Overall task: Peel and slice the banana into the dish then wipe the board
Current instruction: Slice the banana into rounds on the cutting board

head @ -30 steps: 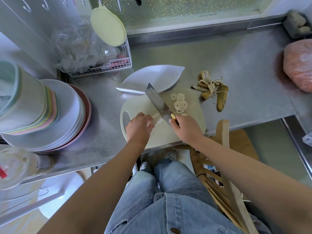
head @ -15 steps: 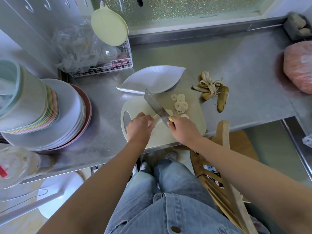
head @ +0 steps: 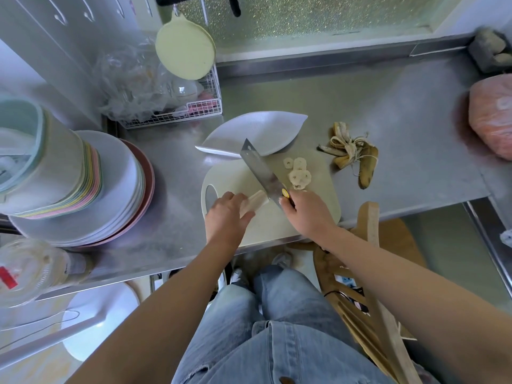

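Observation:
A pale cutting board [head: 238,176] lies on the steel counter. My left hand [head: 225,217] holds the peeled banana stub [head: 256,202] down on the board. My right hand [head: 307,212] grips the handle of a cleaver [head: 261,170], whose blade stands against the stub's free end. Several banana slices [head: 297,174] lie in a small heap on the board to the right of the blade. Just beyond the board sits a white leaf-shaped dish [head: 257,133] with nothing in it. The banana peel [head: 353,155] lies on the counter to the right.
Stacked plates [head: 110,189] and bowls [head: 41,167] fill the counter's left side. A wire rack [head: 171,112] with plastic bags stands behind them. A pink bag [head: 493,115] sits at the far right. A wooden chair [head: 371,259] stands by my right knee.
The cleaver has shifted slightly left along the banana stub, and the stub under my left hand is shorter. The heap of slices stays to the right of the blade.

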The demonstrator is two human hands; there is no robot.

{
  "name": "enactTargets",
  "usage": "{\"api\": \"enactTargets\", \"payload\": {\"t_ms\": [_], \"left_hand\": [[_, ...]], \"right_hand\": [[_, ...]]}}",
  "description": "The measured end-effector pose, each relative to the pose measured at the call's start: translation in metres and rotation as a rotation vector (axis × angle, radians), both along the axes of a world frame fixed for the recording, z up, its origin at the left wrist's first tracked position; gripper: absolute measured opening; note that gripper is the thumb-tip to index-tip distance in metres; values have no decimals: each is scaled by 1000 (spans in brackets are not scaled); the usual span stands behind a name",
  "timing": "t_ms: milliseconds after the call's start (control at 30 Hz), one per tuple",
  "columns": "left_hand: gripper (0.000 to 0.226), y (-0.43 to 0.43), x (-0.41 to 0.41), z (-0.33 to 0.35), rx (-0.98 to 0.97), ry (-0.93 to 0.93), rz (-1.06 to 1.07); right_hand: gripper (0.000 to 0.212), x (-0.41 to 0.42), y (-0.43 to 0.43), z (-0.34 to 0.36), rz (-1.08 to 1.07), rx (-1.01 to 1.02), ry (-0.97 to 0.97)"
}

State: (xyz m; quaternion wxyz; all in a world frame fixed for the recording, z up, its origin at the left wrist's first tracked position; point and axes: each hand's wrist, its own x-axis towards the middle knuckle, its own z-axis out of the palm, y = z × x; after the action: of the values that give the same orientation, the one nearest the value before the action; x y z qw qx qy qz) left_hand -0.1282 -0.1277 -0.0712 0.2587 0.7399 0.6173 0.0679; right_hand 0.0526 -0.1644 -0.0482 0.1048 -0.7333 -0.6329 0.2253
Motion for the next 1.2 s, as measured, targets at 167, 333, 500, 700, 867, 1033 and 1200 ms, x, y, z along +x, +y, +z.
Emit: {"api": "enactTargets", "payload": {"t_ms": [167, 333, 500, 700, 867, 1033, 1200], "left_hand": [[29, 1, 2, 4, -12, 39, 1], [27, 3, 4, 5, -27, 53, -5], [26, 3, 4, 4, -42, 58, 8], [27, 3, 5, 6, -34, 65, 6], [26, 4, 4, 6, -39, 60, 12], [26, 4, 4, 6, -47, 67, 2], [26, 5, 4, 5, -47, 62, 4]], "right_hand": [[38, -3, 1, 8, 26, -69, -18], [31, -3, 1, 5, 37, -97, -15], [27, -7, -1, -5, 35, -145, -57], [25, -13, -5, -16, 30, -168, -62], [30, -8, -6, -10, 13, -52, -27], [32, -5, -3, 3, 14, -6, 1], [31, -6, -3, 4, 43, -52, -11]]}}
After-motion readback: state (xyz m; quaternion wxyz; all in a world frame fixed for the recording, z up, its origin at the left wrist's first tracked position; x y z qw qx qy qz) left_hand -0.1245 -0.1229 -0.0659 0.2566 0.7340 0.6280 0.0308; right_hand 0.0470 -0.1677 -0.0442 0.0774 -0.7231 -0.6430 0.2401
